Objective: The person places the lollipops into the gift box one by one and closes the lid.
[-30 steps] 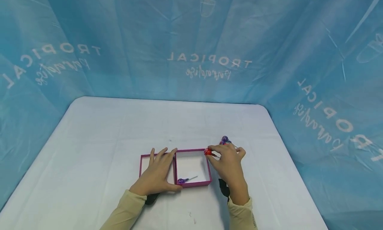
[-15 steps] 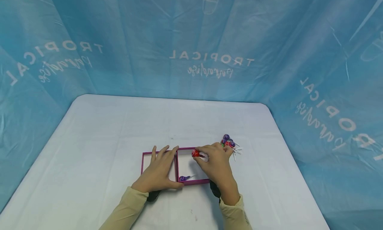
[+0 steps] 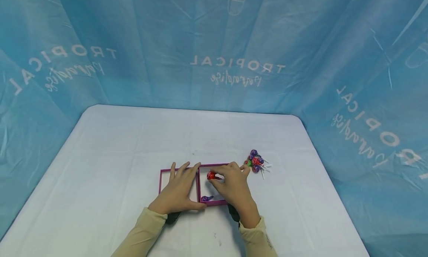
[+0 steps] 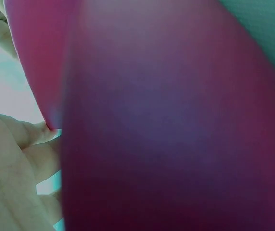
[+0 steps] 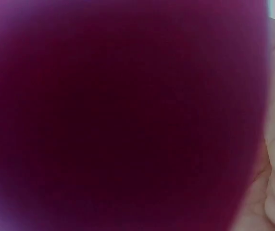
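Note:
A pink-edged white box (image 3: 216,203) with two sections side by side lies on the table. My left hand (image 3: 176,194) spreads over the left section, fingertips at the far rim and thumb along the near rim. In the left wrist view its fingers (image 4: 43,159) show beside a blurred pink wall. Above the right section, my right hand (image 3: 235,186) pinches a red-wrapped lollipop (image 3: 210,175); its stick is mostly hidden by the hand. A purple-wrapped lollipop (image 3: 205,198) lies in that section's near left corner. Blurred dark pink fills most of the right wrist view.
Several red, purple and green lollipops (image 3: 255,161) lie in a pile right of the box, white sticks pointing right. A white cloth covers the table (image 3: 133,138). Blue printed curtains (image 3: 214,86) stand behind and at both sides.
The right hand has carried the red lollipop leftward from the box's right rim to over the right section, uncovering the pile. The left hand has kept its place on the box.

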`<action>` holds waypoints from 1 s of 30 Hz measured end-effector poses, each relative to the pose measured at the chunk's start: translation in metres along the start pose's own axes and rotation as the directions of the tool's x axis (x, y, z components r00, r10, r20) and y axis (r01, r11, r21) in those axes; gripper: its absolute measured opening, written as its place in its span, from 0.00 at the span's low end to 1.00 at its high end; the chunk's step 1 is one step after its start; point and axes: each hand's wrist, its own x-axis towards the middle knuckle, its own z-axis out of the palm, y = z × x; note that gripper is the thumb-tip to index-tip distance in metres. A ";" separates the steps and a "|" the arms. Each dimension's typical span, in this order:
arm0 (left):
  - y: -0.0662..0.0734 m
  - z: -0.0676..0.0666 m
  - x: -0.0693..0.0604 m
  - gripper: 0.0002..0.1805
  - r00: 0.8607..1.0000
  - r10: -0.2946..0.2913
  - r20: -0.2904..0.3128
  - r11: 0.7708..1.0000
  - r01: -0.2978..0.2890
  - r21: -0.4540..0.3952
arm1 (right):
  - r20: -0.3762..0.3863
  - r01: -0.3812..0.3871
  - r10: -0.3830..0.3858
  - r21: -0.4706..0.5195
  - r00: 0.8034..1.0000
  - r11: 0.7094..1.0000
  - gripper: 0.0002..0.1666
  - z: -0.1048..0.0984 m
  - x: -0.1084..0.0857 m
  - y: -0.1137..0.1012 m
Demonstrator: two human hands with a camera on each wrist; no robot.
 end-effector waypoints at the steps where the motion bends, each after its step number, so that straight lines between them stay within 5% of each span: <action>1: 0.000 0.000 0.000 0.71 1.000 -0.003 0.003 1.000 0.003 0.004 | 0.009 -0.001 0.001 -0.001 1.000 1.000 0.18 0.000 0.000 0.000; 13: 0.000 0.001 0.016 0.69 0.999 0.021 0.036 0.999 -0.023 0.042 | 0.050 -0.034 0.034 -0.003 0.998 0.999 0.16 0.000 0.003 0.007; 30: -0.002 0.003 0.001 0.69 1.000 -0.010 0.022 1.000 0.009 0.018 | 0.252 0.010 -0.014 0.015 0.968 1.000 0.13 0.006 -0.001 -0.006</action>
